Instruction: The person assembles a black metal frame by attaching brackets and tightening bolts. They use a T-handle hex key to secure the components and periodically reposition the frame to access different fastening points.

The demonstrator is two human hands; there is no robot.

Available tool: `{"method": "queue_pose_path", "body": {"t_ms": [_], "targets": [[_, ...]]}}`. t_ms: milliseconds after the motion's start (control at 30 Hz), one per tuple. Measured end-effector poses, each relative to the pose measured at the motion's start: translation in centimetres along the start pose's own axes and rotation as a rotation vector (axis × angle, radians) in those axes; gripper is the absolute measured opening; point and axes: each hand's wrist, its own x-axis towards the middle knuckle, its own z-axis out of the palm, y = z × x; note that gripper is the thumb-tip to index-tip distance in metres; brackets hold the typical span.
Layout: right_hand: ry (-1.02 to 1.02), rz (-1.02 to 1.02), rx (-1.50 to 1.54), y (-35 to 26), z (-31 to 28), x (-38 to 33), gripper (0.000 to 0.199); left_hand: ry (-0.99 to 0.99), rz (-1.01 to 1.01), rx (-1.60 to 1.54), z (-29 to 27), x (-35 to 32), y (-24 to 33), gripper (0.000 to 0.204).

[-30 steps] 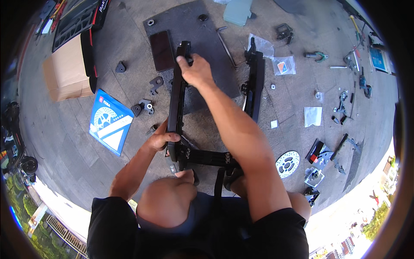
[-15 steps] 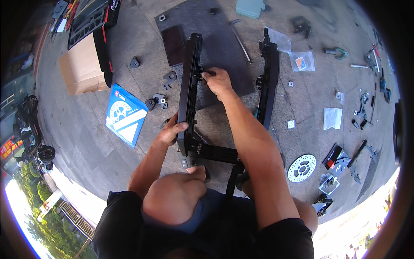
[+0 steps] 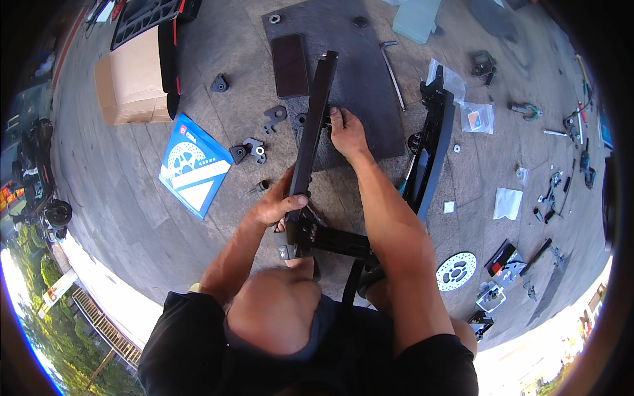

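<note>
A black U-shaped metal frame, like a motorcycle swingarm, stands between my knees with its two long arms pointing away from me. My left hand wraps round the near end of its left arm, thumb on top. At the inner side of that same arm, further along, my right hand pinches with thumb and fingers together. Whatever small part it grips there is hidden. Beneath the frame lies a dark mat with a black phone on it.
Left lie a blue brake-disc package, small black brackets and an opened cardboard box. A hex key rests at the mat's right edge. Further right are a perforated brake disc, plastic bags, pliers and several small parts.
The frame's left arm has tilted, its far end leaning right and showing a smooth outer face. Both hands remain on it. The whole view has shifted a little.
</note>
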Motion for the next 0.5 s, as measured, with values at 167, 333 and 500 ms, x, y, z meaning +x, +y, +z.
{"method": "queue_pose_path", "body": {"t_ms": [167,333,500], "targets": [[0.015,0.061,0.238,0.9,0.3,-0.6,0.041,0.036,0.050,-0.207,0.0,1.1,1.1,0.088],[0.047,-0.080,0.175,0.7,0.0,-0.8,0.036,0.344,-0.099,-0.462,1.2,9.1,4.6,0.053],[0.096,-0.117,0.320,0.5,-0.2,-1.2,0.028,0.272,-0.148,-0.506,1.2,12.2,6.5,0.043]]}}
